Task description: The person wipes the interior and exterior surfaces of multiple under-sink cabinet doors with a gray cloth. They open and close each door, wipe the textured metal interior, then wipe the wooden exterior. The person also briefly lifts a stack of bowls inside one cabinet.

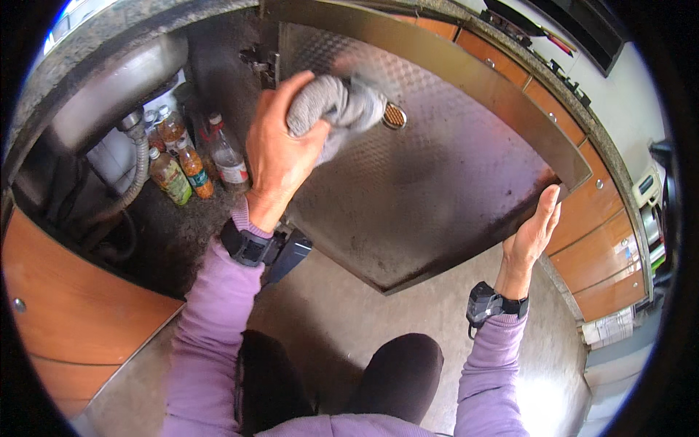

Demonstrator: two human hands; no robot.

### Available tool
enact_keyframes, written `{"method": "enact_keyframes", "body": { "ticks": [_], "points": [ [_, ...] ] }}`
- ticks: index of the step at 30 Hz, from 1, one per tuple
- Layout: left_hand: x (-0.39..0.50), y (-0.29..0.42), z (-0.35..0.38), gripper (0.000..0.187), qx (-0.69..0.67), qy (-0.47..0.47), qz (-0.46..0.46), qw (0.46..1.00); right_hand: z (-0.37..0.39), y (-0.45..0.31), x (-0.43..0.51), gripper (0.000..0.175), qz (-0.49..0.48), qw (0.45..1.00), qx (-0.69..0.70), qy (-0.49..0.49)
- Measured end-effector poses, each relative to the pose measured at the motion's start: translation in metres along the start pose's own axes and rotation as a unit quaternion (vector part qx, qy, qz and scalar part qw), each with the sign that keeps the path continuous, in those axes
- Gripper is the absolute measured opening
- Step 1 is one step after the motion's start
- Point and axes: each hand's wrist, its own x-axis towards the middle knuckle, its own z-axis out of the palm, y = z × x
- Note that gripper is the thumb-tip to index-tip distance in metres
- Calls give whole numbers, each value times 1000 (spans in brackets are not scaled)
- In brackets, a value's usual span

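My left hand (pixel 286 145) grips a bunched grey cloth (pixel 341 109) over the inner face of an open cabinet door (pixel 415 180). The cloth lies just left of a small oval vent (pixel 394 116) in the door. Stains darken the panel, mostly along its lower edge. At the door's free edge, on the right, is my right hand (pixel 532 235), fingers extended and palm against the edge; it grasps nothing that I can see. A black strap with a device sits on each wrist.
Inside the cabinet at left stand several plastic bottles (pixel 191 169) beside a ribbed drain hose (pixel 139 169) under a metal sink basin (pixel 120 82). Orange cabinet fronts (pixel 595 229) and a stone countertop edge (pixel 617 180) curve along the right. My knees are below the door.
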Motion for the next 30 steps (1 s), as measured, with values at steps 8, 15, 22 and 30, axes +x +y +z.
{"method": "enact_keyframes", "body": {
  "ticks": [8,15,22,30],
  "points": [
    [-71,85,78,74,-111,-2,106,988,-3,0,-1,42,-4,1000,5,-22],
    [-154,54,82,73,-100,-84,7,991,6,3,5,40,-27,999,-38,-23],
    [-71,113,102,61,-223,92,61,969,10,0,3,53,30,999,-12,21],
    [-169,120,122,56,-187,-49,107,975,4,-11,1,65,59,995,51,-57]
  ]
}}
